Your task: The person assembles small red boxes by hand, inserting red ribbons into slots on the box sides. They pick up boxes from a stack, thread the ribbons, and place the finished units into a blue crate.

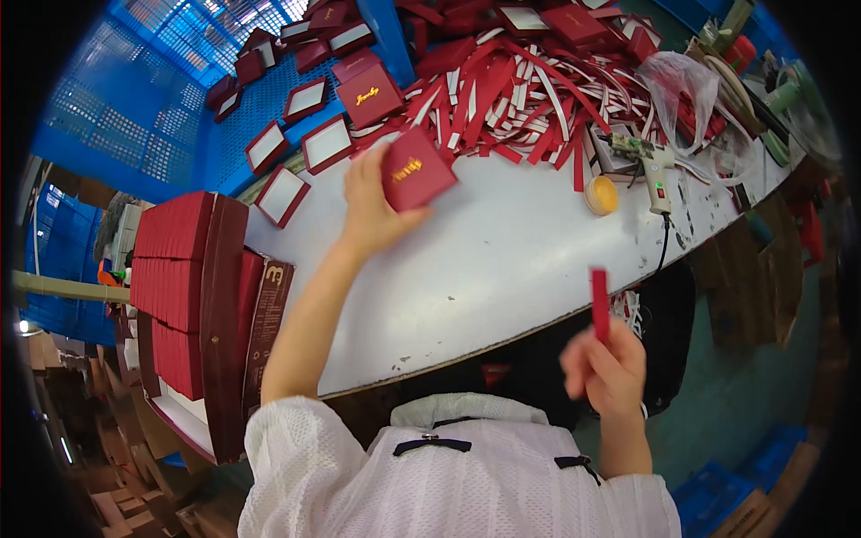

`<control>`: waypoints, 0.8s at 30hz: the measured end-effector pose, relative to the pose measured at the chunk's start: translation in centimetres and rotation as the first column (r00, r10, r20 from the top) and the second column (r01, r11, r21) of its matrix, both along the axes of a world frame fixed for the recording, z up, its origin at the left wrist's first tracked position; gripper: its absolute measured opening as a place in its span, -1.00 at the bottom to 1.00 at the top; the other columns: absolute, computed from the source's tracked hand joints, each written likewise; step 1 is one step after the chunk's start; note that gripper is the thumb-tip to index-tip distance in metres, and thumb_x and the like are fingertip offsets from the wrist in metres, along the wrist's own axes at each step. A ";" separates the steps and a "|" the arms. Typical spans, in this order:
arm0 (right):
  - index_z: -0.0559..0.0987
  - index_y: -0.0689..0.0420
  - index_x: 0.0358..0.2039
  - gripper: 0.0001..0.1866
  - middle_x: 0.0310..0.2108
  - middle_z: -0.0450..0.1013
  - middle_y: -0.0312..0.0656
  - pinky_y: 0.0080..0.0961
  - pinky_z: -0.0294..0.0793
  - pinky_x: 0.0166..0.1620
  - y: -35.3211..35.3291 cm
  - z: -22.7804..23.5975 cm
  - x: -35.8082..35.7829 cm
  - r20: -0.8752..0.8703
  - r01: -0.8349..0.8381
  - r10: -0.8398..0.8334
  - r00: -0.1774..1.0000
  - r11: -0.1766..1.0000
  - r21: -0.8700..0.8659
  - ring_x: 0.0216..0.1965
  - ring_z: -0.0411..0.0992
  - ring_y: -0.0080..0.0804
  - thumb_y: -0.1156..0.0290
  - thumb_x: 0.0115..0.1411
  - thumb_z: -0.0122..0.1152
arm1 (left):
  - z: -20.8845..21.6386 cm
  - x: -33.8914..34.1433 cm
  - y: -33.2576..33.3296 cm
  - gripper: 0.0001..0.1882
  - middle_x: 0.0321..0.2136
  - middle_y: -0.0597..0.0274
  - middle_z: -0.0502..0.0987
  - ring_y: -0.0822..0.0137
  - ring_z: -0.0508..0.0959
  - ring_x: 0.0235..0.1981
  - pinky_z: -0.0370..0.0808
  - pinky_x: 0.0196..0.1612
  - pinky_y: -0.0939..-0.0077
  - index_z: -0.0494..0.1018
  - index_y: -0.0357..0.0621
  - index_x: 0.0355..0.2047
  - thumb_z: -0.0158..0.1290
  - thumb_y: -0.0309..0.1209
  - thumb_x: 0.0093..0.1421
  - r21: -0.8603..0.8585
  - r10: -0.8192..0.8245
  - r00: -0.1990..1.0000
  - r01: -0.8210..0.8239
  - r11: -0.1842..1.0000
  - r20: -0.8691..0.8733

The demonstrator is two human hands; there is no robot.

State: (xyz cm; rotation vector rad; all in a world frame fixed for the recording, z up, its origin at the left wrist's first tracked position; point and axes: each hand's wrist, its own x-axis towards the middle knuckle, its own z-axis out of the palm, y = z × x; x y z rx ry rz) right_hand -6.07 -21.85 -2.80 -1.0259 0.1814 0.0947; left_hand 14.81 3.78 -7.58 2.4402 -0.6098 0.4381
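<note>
My left hand (372, 215) grips a dark red box (420, 166) with gold print on its face, held over the white table near the pile of strips. Off the front edge of the table, my right hand (610, 366) pinches a short red strip (599, 300) that points upward. Its fingers are slightly blurred. Several open red boxes with white insides, such as one box (282, 195), lie to the left of my left hand. Behind it sits another red box (369, 94) with gold print.
Red and white strips (511, 99) are heaped at the back of the white table (466, 251). A hot glue gun (656, 170) with a cord lies right of a round yellow tub (601, 195). A carton of stacked red pieces (170, 269) stands left, beside a blue crate (117, 125).
</note>
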 end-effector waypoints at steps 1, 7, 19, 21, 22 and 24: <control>0.34 0.27 -0.40 -0.93 -0.50 0.38 -0.13 -0.69 0.35 -0.57 0.6 -1.1 1.0 0.026 0.061 -0.058 0.998 0.987 -0.147 -0.64 0.33 -0.56 0.57 0.06 -0.08 | 0.7 -1.8 -1.5 -0.08 -0.09 -0.01 0.13 0.04 0.12 -0.01 0.07 0.03 0.24 0.05 -0.16 -0.03 0.23 -0.33 -0.47 -0.183 -0.146 0.989 0.143 0.973 -0.004; 0.26 0.26 -0.23 -0.56 -0.39 0.36 -0.16 -0.71 0.40 -0.43 2.8 -0.8 3.8 0.232 0.214 -0.150 0.961 0.936 -0.281 -0.46 0.38 -0.57 0.66 -0.16 0.18 | 4.2 -10.6 -6.0 -0.05 -0.11 -0.09 0.15 -0.05 0.19 -0.07 0.19 -0.04 0.25 0.02 -0.20 -0.01 0.27 -0.35 -0.45 -0.264 -0.459 0.881 0.417 0.870 -0.120; 0.31 0.24 -0.37 -0.90 -0.40 0.36 -0.20 -0.69 0.37 -0.32 3.0 -2.0 3.7 0.090 0.341 -0.342 0.935 0.940 0.028 -0.38 0.36 -0.59 0.54 0.07 -0.05 | 2.6 -16.2 -9.4 -0.69 -0.15 0.16 0.32 0.28 0.30 -0.07 0.22 -0.01 0.32 0.18 -0.26 -0.10 -0.18 -0.43 0.14 -0.956 -0.724 0.687 -0.253 -0.147 -0.071; 0.40 0.26 -0.50 -0.87 -0.47 0.38 -0.21 -0.66 0.35 -0.29 1.8 -1.4 2.4 0.184 0.349 -0.321 0.929 0.926 -0.143 -0.40 0.36 -0.56 0.48 0.10 -0.09 | 3.9 -15.4 -8.9 -0.75 -0.20 0.12 0.35 0.28 0.38 -0.16 0.36 -0.14 0.35 0.19 -0.26 -0.14 -0.27 -0.43 0.18 -0.960 -0.687 0.718 -0.256 -0.116 -0.109; 0.41 0.25 -0.54 -0.87 -0.48 0.39 -0.20 -0.63 0.34 -0.28 1.5 -0.5 1.5 0.242 0.220 -0.160 0.957 0.945 -0.244 -0.41 0.36 -0.52 0.49 0.07 -0.06 | 4.0 -15.1 -8.5 -0.75 -0.21 0.11 0.35 0.28 0.40 -0.19 0.39 -0.17 0.36 0.19 -0.27 -0.15 -0.27 -0.42 0.18 -0.964 -0.702 0.701 -0.253 -0.078 -0.127; 0.42 0.24 -0.64 -0.91 -0.54 0.38 -0.18 -0.51 0.31 -0.27 1.4 0.5 1.4 0.526 0.181 0.154 0.836 0.828 -0.530 -0.47 0.35 -0.38 0.53 -0.05 0.02 | 4.6 -15.3 -8.7 -0.74 -0.27 0.09 0.38 0.26 0.45 -0.26 0.45 -0.25 0.41 0.19 -0.29 -0.16 -0.30 -0.40 0.19 -0.967 -0.679 0.710 -0.255 0.003 -0.189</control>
